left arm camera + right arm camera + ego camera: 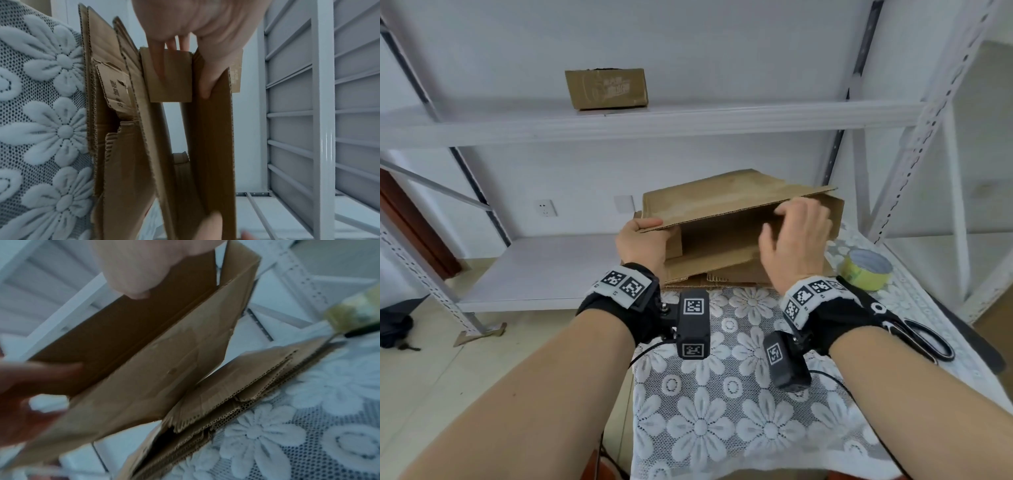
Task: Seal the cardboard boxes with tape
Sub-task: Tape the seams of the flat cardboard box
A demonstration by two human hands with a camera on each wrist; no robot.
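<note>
Your left grip (642,245) pinches box (726,219) flap corner; right grip (796,236) rests loosely spread on panel, fingertips hidden inside.

Worktop (722,428) covered with white lace cloth (750,404) in a raised flower pattern. Black-handled scissors (924,337) lying flat near the right edge of the cloth. White metal shelving (654,123) behind the worktop, with slotted uprights; second shelving unit (962,171) to the right. White wall socket (545,208) and blank wall plate (624,204) on the wall behind the lower shelf. Brown door frame (410,222) at far left. Dark bundle (395,329) on the tiled floor (448,370), lower left.
</note>
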